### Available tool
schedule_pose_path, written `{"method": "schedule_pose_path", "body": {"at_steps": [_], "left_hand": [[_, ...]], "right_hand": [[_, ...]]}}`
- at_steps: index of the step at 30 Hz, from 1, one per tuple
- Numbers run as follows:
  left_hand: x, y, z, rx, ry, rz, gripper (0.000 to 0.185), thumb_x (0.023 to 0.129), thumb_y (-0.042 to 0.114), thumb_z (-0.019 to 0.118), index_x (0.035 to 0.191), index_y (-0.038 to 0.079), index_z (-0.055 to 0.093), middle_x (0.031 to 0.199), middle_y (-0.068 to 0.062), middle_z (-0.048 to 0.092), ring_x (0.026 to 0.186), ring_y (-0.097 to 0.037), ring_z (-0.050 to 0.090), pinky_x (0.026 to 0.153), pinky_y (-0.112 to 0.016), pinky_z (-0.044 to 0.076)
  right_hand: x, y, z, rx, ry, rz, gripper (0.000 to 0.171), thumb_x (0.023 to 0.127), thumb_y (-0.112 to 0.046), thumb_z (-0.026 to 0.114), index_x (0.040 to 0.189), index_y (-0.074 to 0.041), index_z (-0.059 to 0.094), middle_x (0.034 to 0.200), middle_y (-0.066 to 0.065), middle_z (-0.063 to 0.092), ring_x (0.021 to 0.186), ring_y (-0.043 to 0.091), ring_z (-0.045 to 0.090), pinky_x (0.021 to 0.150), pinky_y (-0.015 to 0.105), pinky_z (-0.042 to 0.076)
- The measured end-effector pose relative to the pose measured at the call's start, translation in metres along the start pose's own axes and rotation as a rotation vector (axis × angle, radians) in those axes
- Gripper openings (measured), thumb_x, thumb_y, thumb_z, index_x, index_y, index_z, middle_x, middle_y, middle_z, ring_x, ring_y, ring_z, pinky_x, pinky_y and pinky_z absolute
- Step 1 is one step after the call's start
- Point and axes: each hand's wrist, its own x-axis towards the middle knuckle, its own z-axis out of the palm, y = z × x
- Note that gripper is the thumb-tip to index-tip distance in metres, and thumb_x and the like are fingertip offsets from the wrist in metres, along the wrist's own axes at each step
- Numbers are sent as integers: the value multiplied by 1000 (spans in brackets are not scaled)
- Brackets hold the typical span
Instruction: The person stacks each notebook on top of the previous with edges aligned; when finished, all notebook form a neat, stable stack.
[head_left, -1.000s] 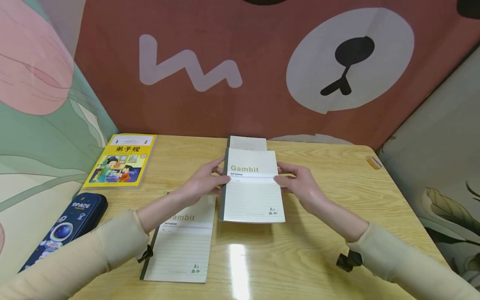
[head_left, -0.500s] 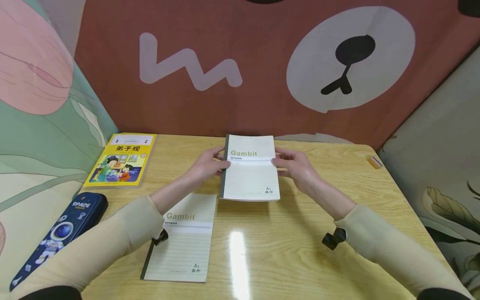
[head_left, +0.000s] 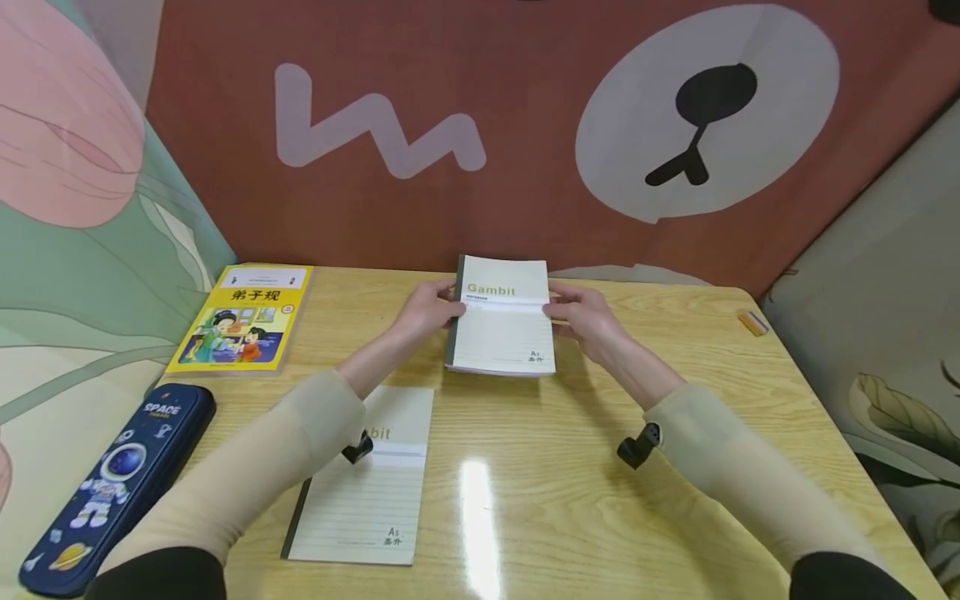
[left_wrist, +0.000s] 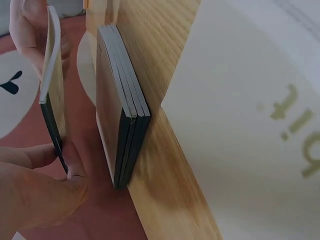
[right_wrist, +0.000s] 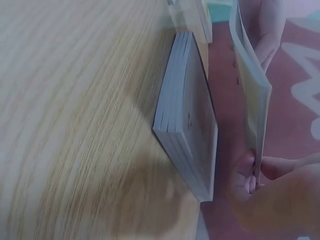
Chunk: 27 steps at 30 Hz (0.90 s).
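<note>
Currently, a Gambit notebook [head_left: 501, 321] is held just above a stack of notebooks [left_wrist: 122, 125] at the far middle of the wooden table [head_left: 675, 467]. Its spine edge is pinched by the left hand [head_left: 429, 308] between thumb and fingers [left_wrist: 35, 190]. The opposite edge is pinched in the same way by the right hand [head_left: 581, 315]. If it is released unevenly, a crooked landing or sliding off the stack could be caused. A second Gambit notebook [head_left: 367, 492] lies apart, nearer the person.

The wooden table [head_left: 675, 433] bears a notebook stack [left_wrist: 122, 125], one notebook [head_left: 375, 500], a yellow book [head_left: 243, 319], a pencil case [head_left: 112, 483], an eraser [head_left: 752, 322].
</note>
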Motion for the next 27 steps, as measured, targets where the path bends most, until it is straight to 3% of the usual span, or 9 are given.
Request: {"method": "schedule_pose_path", "body": {"at_steps": [4,7,12,20,27], "left_hand": [[10,-1,3,20,27,3,64,98,7,63,158,10,41,129,-14,58,97,-20,59,98,-44,57],[17,-3,5,54,52,19,64,96,5,64,156,8,43,128,-15,60,96,-19,56,89,-38,57],[27,-8,10,110,96,27,64,93,4,64,154,6,46,126,-15,61,101,-21,53,75,-26,45],[36,-16,18,156,129,24,63,95,4,62,155,5,44,127,-15,59,104,-23,51,73,-27,42],[40,-21,21,239,156,37,59,94,5,61,152,2,48,130,-18,60,110,-27,49,84,-32,44]], "right_hand": [[10,3,1,16,29,12,60,102,-6,58,159,-13,40,136,11,55,109,16,60,108,43,50],[19,7,2,26,51,10,59,101,-5,59,158,-13,42,128,7,56,102,13,60,100,38,53],[33,14,3,42,73,-8,56,99,-2,60,153,-9,48,112,3,57,88,7,60,83,27,54],[47,24,7,13,109,-16,52,99,1,59,150,-4,52,108,3,57,83,7,60,78,25,55],[54,27,10,-40,133,-22,51,98,1,59,149,-1,52,109,5,56,85,9,58,75,24,56]]}}
